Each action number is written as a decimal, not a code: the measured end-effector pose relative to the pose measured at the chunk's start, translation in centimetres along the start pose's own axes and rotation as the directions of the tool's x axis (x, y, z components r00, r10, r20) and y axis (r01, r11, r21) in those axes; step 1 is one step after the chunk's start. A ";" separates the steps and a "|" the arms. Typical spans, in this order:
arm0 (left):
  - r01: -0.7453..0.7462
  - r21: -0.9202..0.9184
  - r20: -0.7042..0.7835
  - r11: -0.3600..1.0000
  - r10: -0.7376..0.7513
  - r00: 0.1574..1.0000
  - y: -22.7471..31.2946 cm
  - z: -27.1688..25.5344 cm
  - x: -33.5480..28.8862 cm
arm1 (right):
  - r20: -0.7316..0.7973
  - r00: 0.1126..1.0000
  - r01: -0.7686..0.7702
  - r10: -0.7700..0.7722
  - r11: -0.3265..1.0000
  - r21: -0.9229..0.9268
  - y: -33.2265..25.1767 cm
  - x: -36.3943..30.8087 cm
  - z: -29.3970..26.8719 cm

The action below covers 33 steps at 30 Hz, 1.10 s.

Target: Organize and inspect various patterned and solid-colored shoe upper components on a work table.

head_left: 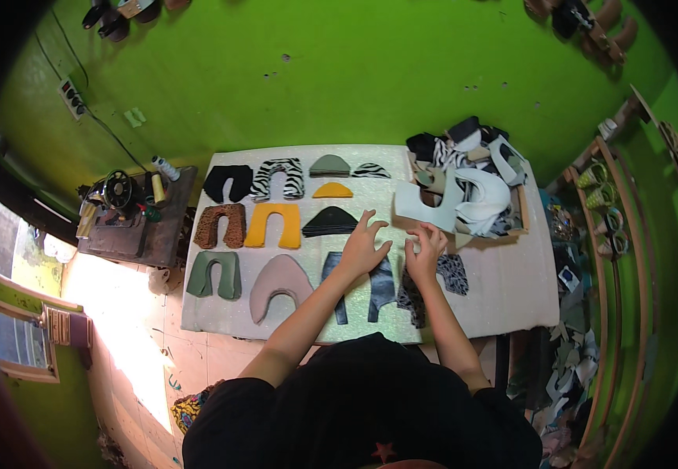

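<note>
To the left of our hands, we see U-shaped pieces in spaced ranks: black, brown spotted and green, then zebra-striped, yellow and a broader pink. The gaps presumably keep colours and shapes from mixing. Beyond our left hand, half-moon pieces form their own group, probably sorted by outline. That hand is open, its fingers spread and nothing visible in it; a dark shiny piece lies below it, nearer our body. Our right hand has bent fingers, and we cannot tell whether it pinches anything. A grey spotted piece lies just to its right, partly hidden by our forearm. Beyond that hand, a carton gathers loose offcuts, a pale curved piece overhanging it.

Far left of our hands stands a sewing machine, above a sunlit tiled floor. Beneath our hands, the pale, slightly glossy counter meets a green wall; far right, a rack holds green shoes.
</note>
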<state>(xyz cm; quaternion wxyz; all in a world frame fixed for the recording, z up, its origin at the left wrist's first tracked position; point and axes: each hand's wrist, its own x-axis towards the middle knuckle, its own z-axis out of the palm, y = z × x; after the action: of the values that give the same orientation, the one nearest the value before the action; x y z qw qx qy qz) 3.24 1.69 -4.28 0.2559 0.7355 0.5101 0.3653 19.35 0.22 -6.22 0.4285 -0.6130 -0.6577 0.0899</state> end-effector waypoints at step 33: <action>-0.314 0.430 0.468 0.847 0.089 0.879 11.7 21.2 10.3 | -0.012 1.000 -0.016 0.014 0.981 -0.195 21.9 17.9 -13.5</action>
<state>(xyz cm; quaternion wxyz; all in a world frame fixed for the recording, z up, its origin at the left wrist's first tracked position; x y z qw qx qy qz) 29.00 7.20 -5.43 0.1249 0.8886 0.4346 0.0766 46.58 15.63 -3.84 0.3690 -0.6574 -0.6565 0.0251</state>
